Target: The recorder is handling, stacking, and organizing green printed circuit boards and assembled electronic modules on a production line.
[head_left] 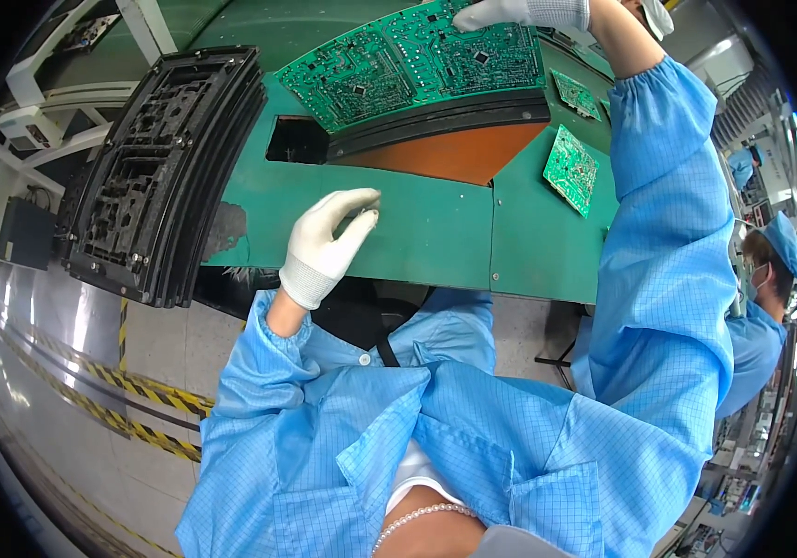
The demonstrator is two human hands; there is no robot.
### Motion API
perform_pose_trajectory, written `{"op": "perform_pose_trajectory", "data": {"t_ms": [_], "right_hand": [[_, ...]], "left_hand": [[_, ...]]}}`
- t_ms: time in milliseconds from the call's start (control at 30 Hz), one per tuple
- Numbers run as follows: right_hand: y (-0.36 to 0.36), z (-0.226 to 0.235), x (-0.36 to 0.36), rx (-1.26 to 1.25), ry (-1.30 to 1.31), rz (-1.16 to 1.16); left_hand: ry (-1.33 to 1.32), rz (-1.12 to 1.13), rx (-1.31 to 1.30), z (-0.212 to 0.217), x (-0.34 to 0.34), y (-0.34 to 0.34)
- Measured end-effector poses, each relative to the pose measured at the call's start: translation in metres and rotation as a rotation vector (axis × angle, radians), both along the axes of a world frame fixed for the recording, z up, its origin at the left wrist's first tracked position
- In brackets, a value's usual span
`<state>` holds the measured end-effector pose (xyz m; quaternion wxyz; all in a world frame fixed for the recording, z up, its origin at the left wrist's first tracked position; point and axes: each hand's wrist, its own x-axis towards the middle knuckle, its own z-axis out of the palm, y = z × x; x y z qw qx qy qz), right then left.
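Observation:
A large green circuit board panel [417, 65], made of two joined boards, rests tilted over a black slotted holder at the far side of the bench. My right hand [510, 13], in a white glove, grips its far edge near the right end; part of that hand is cut off by the picture's upper edge. Over the near part of the bench hovers my left hand [324, 240], also gloved. Its thumb stands apart from its bent fingers, and nothing is between them.
Stacked black fixture trays [156, 177] stand at the left on the green bench [435, 223]. Under the panel, an orange surface [445, 156] shows. Smaller green circuit boards [571, 172] lie at the right. A co-worker in blue [761, 316] sits farther right.

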<state>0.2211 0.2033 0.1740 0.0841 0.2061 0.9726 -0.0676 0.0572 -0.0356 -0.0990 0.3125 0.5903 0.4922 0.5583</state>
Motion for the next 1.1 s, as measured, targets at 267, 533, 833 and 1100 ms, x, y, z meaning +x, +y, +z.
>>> {"op": "perform_pose_trajectory", "data": {"t_ms": [267,533,833,1100], "right_hand": [[-0.087,-0.033,0.019,0.555,0.133,0.172],[-0.156,-0.058,0.066,0.817,0.189,0.317],[-0.138,0.003,0.087,0.343,0.485,0.117],[-0.07,0.008,0.051,0.888,0.573,-0.232]], "left_hand": [[-0.019,0.218,0.25,-0.006,0.0,-0.006],[0.165,0.655,0.783,0.008,-0.014,-0.015],[-0.483,-0.06,0.233,0.087,-0.052,0.041],[-0.226,0.469,0.635,0.123,-0.019,0.119]]}}
